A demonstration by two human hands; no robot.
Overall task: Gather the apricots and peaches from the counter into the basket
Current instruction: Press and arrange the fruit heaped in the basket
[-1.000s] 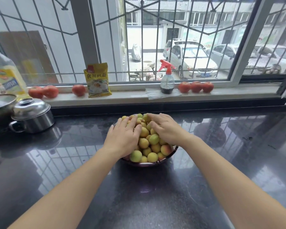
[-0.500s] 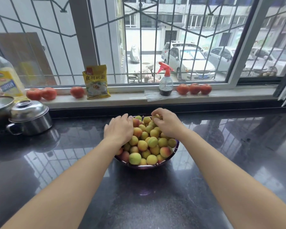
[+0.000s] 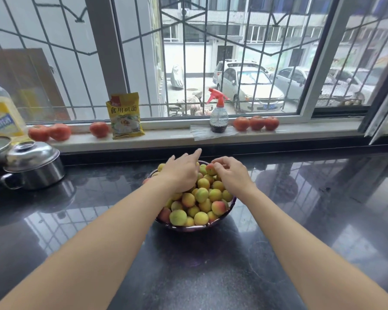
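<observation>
While the basket (image 3: 230, 210) sits heaped, I log settling: left hand (image 3: 181, 173) flat and relaxed on fruit, right hand (image 3: 232, 174) pinching one apricot (image 3: 210, 168); next, seat it gently.

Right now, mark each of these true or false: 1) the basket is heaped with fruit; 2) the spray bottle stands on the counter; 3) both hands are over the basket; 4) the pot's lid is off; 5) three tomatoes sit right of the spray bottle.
1) The basket is heaped with fruit: true.
2) The spray bottle stands on the counter: false, it stands on the windowsill.
3) Both hands are over the basket: true, the left hand and the right hand are both on the pile.
4) The pot's lid is off: false, the lid sits on it.
5) Three tomatoes sit right of the spray bottle: true.
</observation>
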